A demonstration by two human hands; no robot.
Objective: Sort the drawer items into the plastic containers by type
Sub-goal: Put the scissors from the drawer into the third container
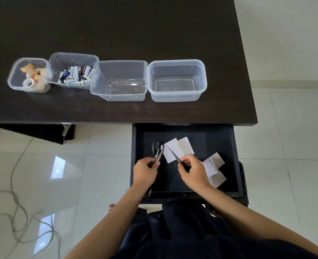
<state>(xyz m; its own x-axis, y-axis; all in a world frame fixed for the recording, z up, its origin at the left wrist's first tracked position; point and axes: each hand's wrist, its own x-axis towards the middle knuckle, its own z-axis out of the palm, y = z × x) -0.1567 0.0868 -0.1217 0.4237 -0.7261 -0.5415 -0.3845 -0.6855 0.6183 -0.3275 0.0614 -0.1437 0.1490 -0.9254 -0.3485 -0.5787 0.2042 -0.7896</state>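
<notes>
A person seated at a dark table (pixel 117 30) reaches both bare hands into its open black drawer (pixel 234 156). The left hand (pixel 145 170) pinches the blades of a pair of dark-handled scissors (pixel 159 150), whose handles point away from the person and lie close to the drawer floor. The right hand (pixel 192 170) is closed around a second pair of scissors (pixel 174 154), the handles hidden in the palm and the slim blades angled up and to the left over a white card (pixel 171 149).

That card overlaps a patterned packet (pixel 186 146) near the drawer's middle; a further cluster of small packets (pixel 215 171) (their print too blurred to read) lies just to the right of the right wrist.

On the tabletop four clear plastic containers stand in a row. The leftmost container (pixel 14 71) holds rolls of tape (pixel 33 76). The second container (pixel 74 55), touching it, holds batteries (pixel 76 74). The third container (pixel 120 62) and the rightmost container (pixel 177 61) hold nothing, and stand side by side, directly beyond the drawer.

A thin cable (pixel 16 212) loops over the pale tiled floor (pixel 294 174) to the person's left.
</notes>
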